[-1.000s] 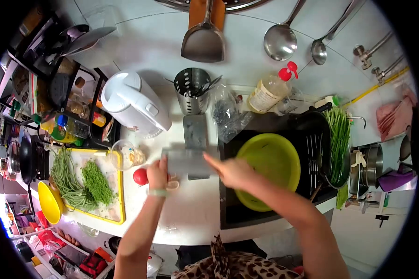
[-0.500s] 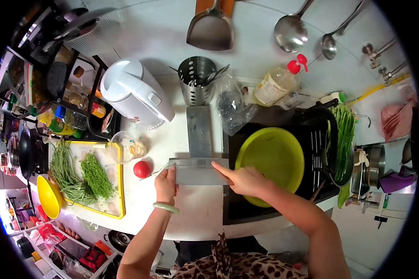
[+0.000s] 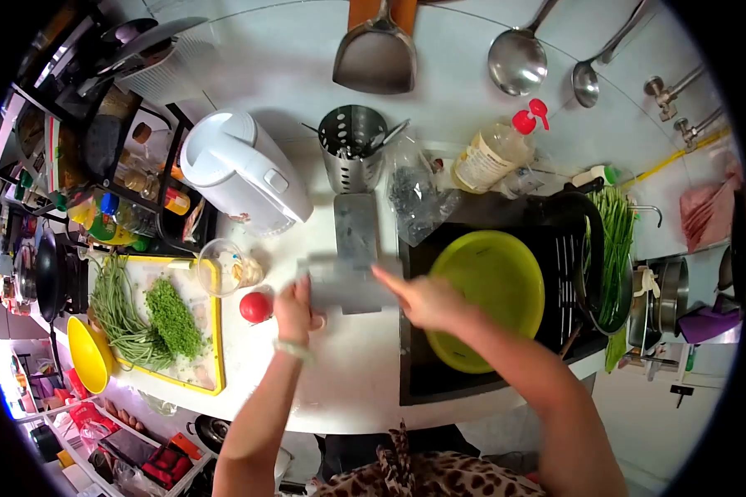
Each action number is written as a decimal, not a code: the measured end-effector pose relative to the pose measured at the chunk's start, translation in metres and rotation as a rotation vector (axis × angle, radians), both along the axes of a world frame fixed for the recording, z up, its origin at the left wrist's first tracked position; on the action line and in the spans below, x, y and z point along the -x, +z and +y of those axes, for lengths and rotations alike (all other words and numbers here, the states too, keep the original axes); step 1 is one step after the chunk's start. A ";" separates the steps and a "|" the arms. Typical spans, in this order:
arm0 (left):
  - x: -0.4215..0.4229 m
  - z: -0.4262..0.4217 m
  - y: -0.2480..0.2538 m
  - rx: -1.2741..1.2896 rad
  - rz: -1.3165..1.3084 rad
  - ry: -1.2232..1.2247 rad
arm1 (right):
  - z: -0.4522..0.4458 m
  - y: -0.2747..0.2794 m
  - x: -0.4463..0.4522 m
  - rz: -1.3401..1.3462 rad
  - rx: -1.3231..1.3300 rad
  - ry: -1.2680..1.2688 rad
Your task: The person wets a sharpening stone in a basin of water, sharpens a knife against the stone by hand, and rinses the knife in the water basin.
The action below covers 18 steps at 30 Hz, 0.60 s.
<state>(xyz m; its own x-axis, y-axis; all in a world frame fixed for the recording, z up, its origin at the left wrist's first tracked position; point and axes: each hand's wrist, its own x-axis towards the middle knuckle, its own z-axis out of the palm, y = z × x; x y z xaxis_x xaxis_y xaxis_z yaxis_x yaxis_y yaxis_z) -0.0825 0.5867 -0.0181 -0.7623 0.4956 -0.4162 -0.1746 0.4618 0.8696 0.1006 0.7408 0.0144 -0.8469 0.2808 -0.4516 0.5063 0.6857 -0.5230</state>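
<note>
A grey whetstone (image 3: 356,224) lies lengthwise on the white counter, pointing away from me. Across it rests a wide cleaver (image 3: 340,290), its blade blurred by motion and hiding part of the stone. My left hand (image 3: 293,315) is closed around the blade's left end, where the handle is hidden in the fist; a pale bangle is on the wrist. At the right end, my right hand (image 3: 431,300) grips the blade with fingers pressed onto its face. A red tomato (image 3: 256,307) sits just left of my left hand.
A yellow-green basin (image 3: 497,298) stands in the black sink (image 3: 423,385) at right. On the left lies a yellow-rimmed board (image 3: 215,364) with long beans and chopped greens. A white kettle (image 3: 249,178), a utensil holder (image 3: 350,166) and a bottle (image 3: 489,157) line the back.
Both hands have slid the cleaver away from me along the whetstone, so the stone's near end now shows below the blade. The surroundings look the same apart from a slight camera shift.
</note>
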 end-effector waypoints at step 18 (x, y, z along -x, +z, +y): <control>0.018 0.016 0.011 -0.041 -0.109 0.080 | 0.028 0.019 0.030 -0.082 -0.139 0.098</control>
<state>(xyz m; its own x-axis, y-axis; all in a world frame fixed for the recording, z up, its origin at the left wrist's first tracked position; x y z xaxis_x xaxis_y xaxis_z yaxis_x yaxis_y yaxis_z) -0.1003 0.6031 -0.0070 -0.7518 0.4532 -0.4789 -0.3037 0.4068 0.8616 0.0702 0.7690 0.0331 -0.8350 0.2632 -0.4832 0.4707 0.7964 -0.3797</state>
